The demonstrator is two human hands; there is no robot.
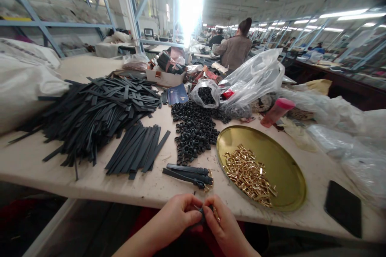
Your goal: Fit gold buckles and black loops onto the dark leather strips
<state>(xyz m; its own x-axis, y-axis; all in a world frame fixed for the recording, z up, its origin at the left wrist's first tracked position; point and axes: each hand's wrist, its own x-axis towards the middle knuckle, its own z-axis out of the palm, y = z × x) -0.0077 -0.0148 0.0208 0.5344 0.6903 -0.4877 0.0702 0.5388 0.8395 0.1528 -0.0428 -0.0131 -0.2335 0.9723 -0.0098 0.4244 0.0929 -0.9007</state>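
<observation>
At the table's front edge my left hand (pixel 176 217) is closed, its thumb and fingers pinching a small dark strap (pixel 201 216) that is mostly hidden. My right hand (pixel 223 223) meets it fingertip to fingertip, closed round a gold buckle (pixel 216 213). Just beyond my hands lie several finished-looking black straps (pixel 187 174) with gold buckles at their right ends. A gold oval tray (pixel 280 168) to the right bears a heap of loose gold buckles (pixel 247 172). Black loops (pixel 194 132) are piled in the middle.
A big heap of black strips (pixel 102 108) covers the left, with a smaller row of strips (pixel 137 150) before it. A phone (pixel 343 208) lies at the right edge. Behind the tray stand a pink-lidded jar (pixel 276 112) and plastic bags (pixel 256 76). A person (pixel 237 48) sits farther back.
</observation>
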